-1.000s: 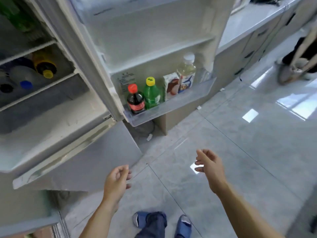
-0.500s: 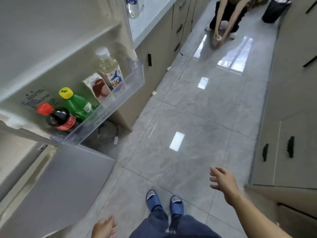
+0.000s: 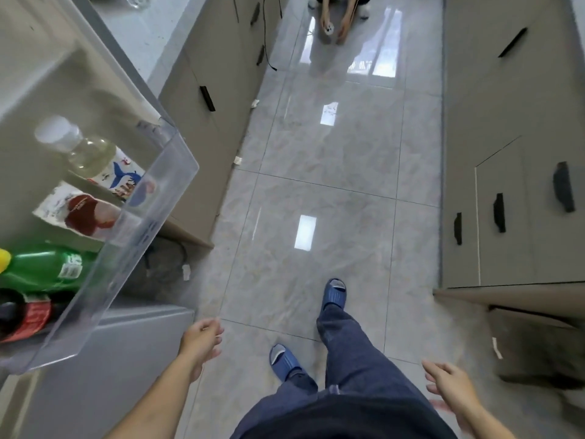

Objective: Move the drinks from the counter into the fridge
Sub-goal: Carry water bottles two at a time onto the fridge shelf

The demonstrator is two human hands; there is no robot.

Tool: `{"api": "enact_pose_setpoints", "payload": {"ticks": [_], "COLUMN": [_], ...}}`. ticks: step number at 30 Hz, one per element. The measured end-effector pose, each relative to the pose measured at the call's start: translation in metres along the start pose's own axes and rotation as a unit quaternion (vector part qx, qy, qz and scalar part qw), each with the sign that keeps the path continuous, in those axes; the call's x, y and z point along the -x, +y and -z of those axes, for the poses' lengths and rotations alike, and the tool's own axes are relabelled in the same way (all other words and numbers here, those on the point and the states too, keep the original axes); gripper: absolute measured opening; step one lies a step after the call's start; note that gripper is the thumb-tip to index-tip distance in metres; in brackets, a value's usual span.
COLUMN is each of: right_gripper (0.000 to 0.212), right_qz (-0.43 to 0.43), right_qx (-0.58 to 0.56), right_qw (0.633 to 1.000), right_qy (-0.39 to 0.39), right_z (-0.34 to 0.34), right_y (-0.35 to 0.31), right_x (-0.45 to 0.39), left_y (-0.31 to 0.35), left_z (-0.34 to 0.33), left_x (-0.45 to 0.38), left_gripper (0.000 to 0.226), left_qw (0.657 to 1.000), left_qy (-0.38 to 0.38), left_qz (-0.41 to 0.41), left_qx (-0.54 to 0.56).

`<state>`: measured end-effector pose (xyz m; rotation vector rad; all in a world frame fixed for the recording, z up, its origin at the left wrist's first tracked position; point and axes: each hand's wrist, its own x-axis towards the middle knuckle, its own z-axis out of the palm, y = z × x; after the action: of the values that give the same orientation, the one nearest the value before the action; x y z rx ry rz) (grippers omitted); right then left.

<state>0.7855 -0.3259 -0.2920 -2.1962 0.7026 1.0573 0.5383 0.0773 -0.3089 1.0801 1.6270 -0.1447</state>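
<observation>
The open fridge door's clear bin (image 3: 152,236) fills the left side. In it stand a pale-yellow bottle with a white cap (image 3: 85,153), a white and red carton (image 3: 79,210), a green bottle with a yellow cap (image 3: 47,267) and a dark cola bottle with a red label (image 3: 28,315). My left hand (image 3: 202,340) hangs empty, fingers loosely apart, just right of the bin's near corner. My right hand (image 3: 449,384) is low at the right, fingers spread, holding nothing. The white counter (image 3: 148,36) runs along the upper left, with a clear container (image 3: 136,0) cut off at the top edge.
Grey tiled floor (image 3: 332,185) runs ahead between grey cabinets on the left (image 3: 215,68) and right (image 3: 506,185). A person crouches at the far end (image 3: 338,17). My feet in blue slippers (image 3: 332,293) are mid-step. The lower fridge door (image 3: 120,359) juts out at the lower left.
The view has swung right, away from the fridge interior and along the aisle. My feet have stepped forward. Both hands stay empty; the left has come up beside the door bin.
</observation>
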Motion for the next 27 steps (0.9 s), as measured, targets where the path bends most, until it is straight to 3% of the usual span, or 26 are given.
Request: {"api": "enact_pose_setpoints", "payload": {"ticks": [6, 10, 19, 27], "right_gripper": [0.018, 0.014, 0.015, 0.021], "right_qz": [-0.007, 0.036, 0.177, 0.238], "right_qx": [0.019, 0.076, 0.091, 0.158], "right_qw": [1.000, 0.995, 0.973, 0.944], "right_qy": [-0.009, -0.061, -0.119, -0.166], "right_z": [0.004, 0.010, -0.012, -0.072], "right_y": [-0.058, -0.153, -0.398, -0.547], "right_x": [-0.046, -0.077, -0.130, -0.146], "left_y": [0.093, 0.131, 0.176, 0.229], "left_z": [-0.048, -0.067, -0.091, -0.104], "left_x": [-0.020, -0.022, -0.034, -0.087], "left_gripper": [0.016, 0.018, 0.018, 0.017], "left_qw": [1.000, 1.000, 0.995, 0.983], "left_qy": [-0.004, 0.017, 0.073, 0.104], "left_qz": [-0.022, -0.004, 0.056, 0.124], "left_qx": [0.021, 0.025, 0.039, 0.091]}}
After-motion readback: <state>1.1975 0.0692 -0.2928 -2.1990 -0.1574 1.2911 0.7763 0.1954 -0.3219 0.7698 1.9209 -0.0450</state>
